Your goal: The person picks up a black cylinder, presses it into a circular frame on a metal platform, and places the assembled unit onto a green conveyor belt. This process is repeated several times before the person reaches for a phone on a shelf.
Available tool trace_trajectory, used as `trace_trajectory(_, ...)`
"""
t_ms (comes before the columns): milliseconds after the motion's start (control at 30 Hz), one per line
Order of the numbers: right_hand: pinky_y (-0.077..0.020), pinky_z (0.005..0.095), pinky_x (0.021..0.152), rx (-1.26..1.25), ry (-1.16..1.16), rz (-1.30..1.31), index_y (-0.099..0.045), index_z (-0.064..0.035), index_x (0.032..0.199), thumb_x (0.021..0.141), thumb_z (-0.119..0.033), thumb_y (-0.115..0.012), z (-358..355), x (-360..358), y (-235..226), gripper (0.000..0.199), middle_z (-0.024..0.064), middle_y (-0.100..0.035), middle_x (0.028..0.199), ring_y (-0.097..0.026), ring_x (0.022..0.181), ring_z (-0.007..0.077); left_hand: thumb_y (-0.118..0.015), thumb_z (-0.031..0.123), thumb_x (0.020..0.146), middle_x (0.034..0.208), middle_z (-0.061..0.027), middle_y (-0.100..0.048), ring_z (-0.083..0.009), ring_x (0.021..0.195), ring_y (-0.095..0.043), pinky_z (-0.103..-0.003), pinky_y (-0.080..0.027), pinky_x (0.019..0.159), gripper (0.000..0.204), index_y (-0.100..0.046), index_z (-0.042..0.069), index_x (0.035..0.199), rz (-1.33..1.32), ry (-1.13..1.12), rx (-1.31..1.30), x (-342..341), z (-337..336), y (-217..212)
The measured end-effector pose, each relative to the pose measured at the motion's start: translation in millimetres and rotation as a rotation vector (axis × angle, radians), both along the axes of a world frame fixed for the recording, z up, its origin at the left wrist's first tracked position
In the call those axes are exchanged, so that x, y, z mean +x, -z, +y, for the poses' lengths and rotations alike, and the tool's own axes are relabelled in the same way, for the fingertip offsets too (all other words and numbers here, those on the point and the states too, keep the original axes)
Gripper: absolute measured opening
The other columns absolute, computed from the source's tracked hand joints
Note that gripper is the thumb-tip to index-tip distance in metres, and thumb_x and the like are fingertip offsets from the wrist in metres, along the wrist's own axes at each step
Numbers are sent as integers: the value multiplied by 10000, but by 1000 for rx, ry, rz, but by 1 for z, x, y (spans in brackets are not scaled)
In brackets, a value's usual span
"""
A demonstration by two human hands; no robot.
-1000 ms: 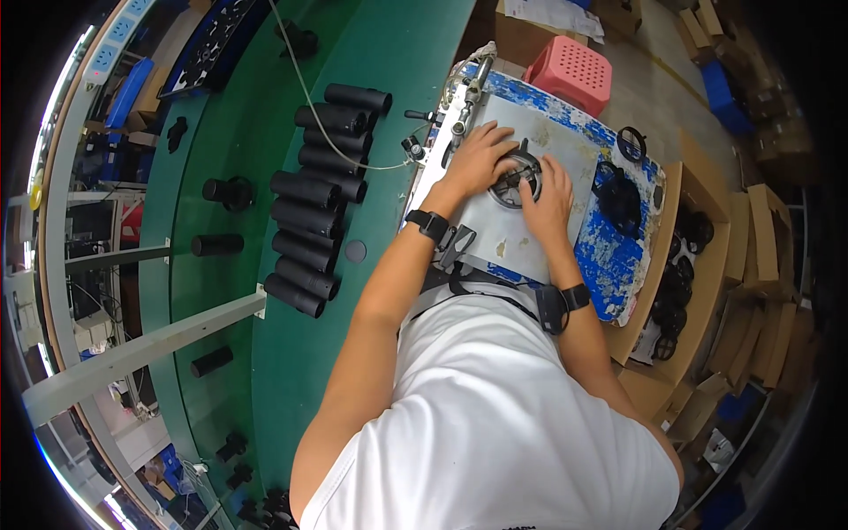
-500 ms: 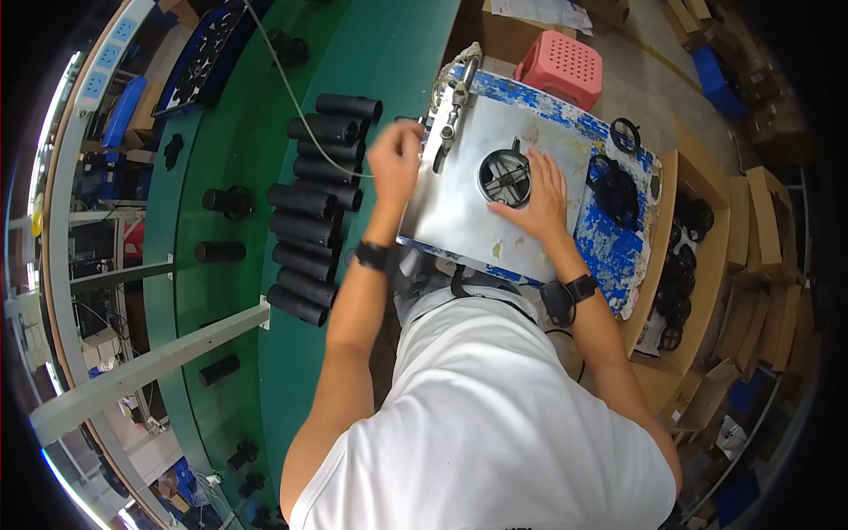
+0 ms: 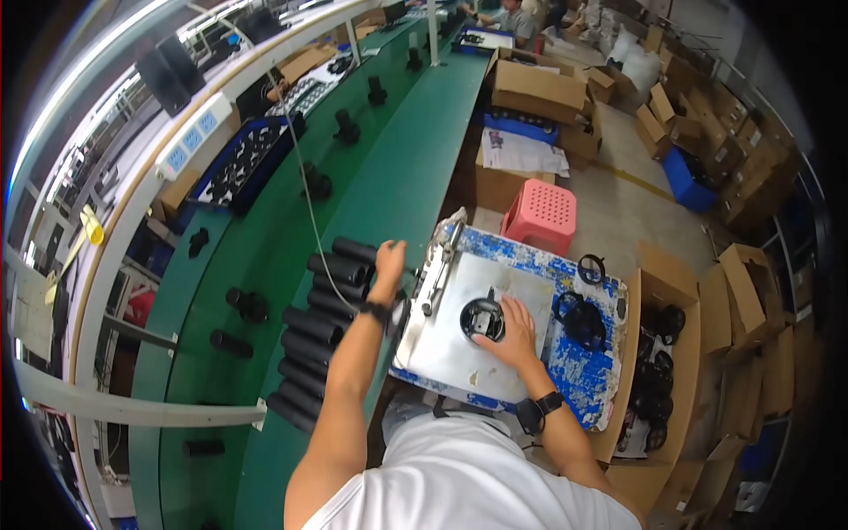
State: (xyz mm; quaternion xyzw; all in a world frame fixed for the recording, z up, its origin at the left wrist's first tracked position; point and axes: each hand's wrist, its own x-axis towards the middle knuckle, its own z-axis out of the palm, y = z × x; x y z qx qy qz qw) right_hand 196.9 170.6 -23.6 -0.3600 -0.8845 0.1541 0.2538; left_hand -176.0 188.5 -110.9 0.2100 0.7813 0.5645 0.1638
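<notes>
My right hand (image 3: pixel 515 337) is curved round the near right side of a black round frame (image 3: pixel 481 318) with inner spokes, its thumb and fingers at the rim. The frame sits on a bare metal plate (image 3: pixel 450 358). My left hand (image 3: pixel 389 268) is raised just left of the plate, fingers curled; whatever they hold, if anything, is hidden. Right of it, a metal clamp-like bar (image 3: pixel 439 276) runs along the plate's left edge. Several black tubes (image 3: pixel 311 325) lie in a row on the green bench beside my left forearm.
On the worn blue-and-white table (image 3: pixel 579 375) lie more black parts (image 3: pixel 580 321) and a black ring (image 3: pixel 591 268). A cardboard box (image 3: pixel 625 397) of black parts stands to the right. Behind the table is a pink stool (image 3: pixel 541 215). A pale cable (image 3: pixel 309 203) hangs over the green bench (image 3: pixel 402 168).
The view has tilted up, so more of the far bench and floor shows and the table sits lower. My right hand stays at the frame; my left stays raised beside the plate.
</notes>
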Motion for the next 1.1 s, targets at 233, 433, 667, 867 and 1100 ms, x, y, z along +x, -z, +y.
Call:
trace_trajectory(233,-539,449,709,-206,99,-611,-677,-51,1029,758,-435,-685,70,-10,-11,470,119,-711,890,-684,839,341,-630,221,822,1100,-157,-606,-333,646,-645,-429,-528,616,338,-586,77,1125,650,1038,-46,198,-69,-126)
trace_trajectory(433,-548,396,774,-187,-150,-1063,-731,-83,981,732,-465,-683,97,-44,-22,459,125,-712,996,-690,912,284,-599,378,876,1022,-114,-575,-309,636,-656,-425,-528,535,377,-541,37,1026,1053,1308,-255,201,-60,-74)
trace_trajectory(667,-546,395,779,-137,-221,-1047,-741,-77,948,693,-466,-713,102,-35,-27,465,143,-713,966,-690,897,296,-544,456,902,899,-77,-598,-296,630,-655,-406,-523,524,380,-558,82,973,1160,1533,-179,188,-45,-63)
trace_trajectory(867,-549,417,757,-150,-295,-1018,-737,-45,891,682,-437,-721,98,-31,-26,445,174,-708,896,-690,854,323,-551,449,897,845,-68,-596,-290,610,-652,-420,-519,520,341,-587,110,905,1094,1321,-190,198,-69,-53)
trace_trajectory(1100,-544,435,715,-73,-299,-951,-727,-29,831,751,-576,-649,115,-33,-14,559,190,-698,865,-679,824,353,-570,478,872,911,-76,-605,-281,649,-655,-413,-519,523,401,-618,80,878,1039,1284,-108,192,-60,-56)
